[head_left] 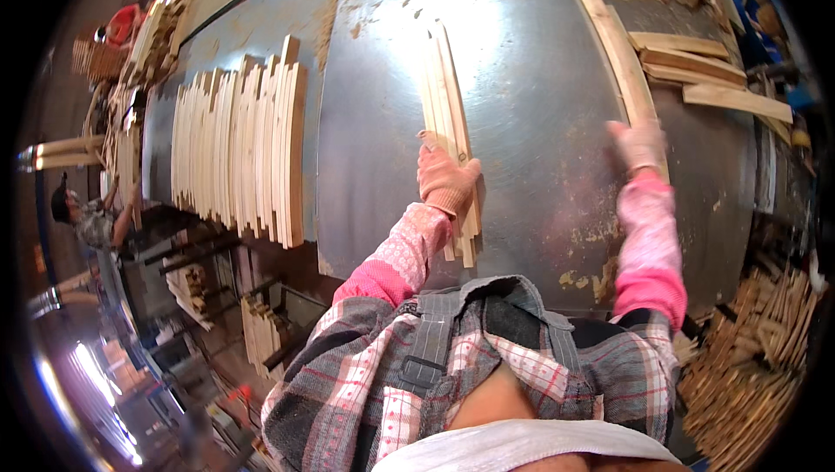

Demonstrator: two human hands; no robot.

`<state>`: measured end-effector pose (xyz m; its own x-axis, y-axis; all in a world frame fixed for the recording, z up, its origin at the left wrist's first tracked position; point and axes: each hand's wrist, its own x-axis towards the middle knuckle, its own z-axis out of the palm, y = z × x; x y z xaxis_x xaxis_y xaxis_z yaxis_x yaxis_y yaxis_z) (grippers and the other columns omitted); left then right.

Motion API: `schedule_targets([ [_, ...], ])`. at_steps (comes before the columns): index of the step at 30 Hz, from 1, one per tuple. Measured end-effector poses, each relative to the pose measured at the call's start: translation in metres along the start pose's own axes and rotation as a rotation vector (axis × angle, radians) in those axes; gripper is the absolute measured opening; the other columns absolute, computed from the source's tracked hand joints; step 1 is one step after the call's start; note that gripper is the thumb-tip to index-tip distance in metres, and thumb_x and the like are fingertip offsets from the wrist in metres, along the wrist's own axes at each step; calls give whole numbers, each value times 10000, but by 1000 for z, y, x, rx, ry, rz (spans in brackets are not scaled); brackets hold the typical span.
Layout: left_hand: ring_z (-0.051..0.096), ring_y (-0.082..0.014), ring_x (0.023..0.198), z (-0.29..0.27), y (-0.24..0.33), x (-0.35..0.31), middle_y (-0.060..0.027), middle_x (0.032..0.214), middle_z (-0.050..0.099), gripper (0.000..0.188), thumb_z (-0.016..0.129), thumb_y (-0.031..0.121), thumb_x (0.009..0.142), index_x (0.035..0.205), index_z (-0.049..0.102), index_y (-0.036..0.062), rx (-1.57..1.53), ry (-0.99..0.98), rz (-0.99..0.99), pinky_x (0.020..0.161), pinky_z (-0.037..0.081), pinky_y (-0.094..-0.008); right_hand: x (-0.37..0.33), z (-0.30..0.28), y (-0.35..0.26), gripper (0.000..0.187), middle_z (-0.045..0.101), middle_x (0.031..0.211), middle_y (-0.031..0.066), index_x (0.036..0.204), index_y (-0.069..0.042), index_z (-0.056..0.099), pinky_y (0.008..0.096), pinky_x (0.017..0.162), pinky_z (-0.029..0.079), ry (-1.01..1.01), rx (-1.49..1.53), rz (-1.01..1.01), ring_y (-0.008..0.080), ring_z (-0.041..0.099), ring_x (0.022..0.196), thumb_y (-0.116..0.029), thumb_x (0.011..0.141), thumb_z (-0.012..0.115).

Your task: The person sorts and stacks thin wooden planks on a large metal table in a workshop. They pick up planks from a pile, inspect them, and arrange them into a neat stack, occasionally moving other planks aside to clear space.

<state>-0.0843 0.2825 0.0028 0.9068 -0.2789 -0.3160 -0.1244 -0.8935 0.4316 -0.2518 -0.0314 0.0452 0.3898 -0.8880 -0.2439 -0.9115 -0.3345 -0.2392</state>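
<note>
In a pale orange work glove, my left hand [445, 178] closes around a small bundle of narrow wooden strips [445, 93], which lies lengthwise on the metal tabletop [374, 133]. Its strips are uneven at the near end. To the right, my right hand [641, 145], gloved too and blurred, straddles the near part of a long wooden board [609, 41], thumb on the left side and fingers on the right. Another piece lies partly hidden beneath or beside that board. Left of the bundle, many strips stand side by side in a wide row [239, 146] on the table.
Several short wooden pieces [696, 63] lie loosely at the table's right side. A big pile of sticks [757, 359] is at the lower right. More wood stacks [187, 285] sit below the left edge. Another person [91, 215] works at the far left.
</note>
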Motion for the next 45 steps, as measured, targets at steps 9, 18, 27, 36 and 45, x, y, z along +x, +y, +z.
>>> schedule_targets([
  [9, 569, -438, 1234, 10, 8, 0, -288, 1349, 532, 989, 794, 412, 748, 1467, 361, -111, 81, 37, -15, 1056, 489, -468, 44, 32, 65, 642, 721, 1158, 273, 1174, 61, 702, 465, 946, 556, -114, 45, 73, 384, 713, 1108, -418, 779, 861],
  [18, 552, -432, 1250, 13, -3, 4, -293, 1355, 525, 1109, 800, 391, 723, 1522, 229, -126, 40, 33, 59, 1053, 490, -467, -59, 52, -28, 732, 664, 1278, 295, 1255, 56, 646, 419, 1041, 532, -287, 79, 124, 382, 659, 1207, -359, 720, 922],
  [27, 535, -444, 1287, 12, -29, 25, -333, 1409, 492, 1212, 848, 549, 718, 1511, 240, -136, -66, -80, 100, 1081, 469, -456, -183, 131, -98, 821, 628, 1352, 213, 1535, -110, 430, 419, 1099, 464, -459, 381, -284, 364, 592, 1283, -298, 822, 792],
  [36, 506, -416, 1330, -44, -47, 13, -280, 1480, 413, 1431, 904, 601, 626, 1577, 118, -124, 160, -192, 67, 1087, 475, -457, -228, 139, -157, 799, 653, 1326, 197, 1562, -178, 387, 450, 1051, 489, -753, 249, -284, 380, 622, 1237, -392, 856, 695],
  [45, 558, -386, 1281, -98, -113, 35, -245, 1435, 466, 1091, 817, 540, 630, 1454, 439, -67, 295, -116, 67, 1061, 492, -439, -261, 213, -214, 538, 690, 1264, 185, 1354, -99, 609, 445, 1005, 516, -884, 504, -483, 349, 654, 1183, -269, 851, 698],
])
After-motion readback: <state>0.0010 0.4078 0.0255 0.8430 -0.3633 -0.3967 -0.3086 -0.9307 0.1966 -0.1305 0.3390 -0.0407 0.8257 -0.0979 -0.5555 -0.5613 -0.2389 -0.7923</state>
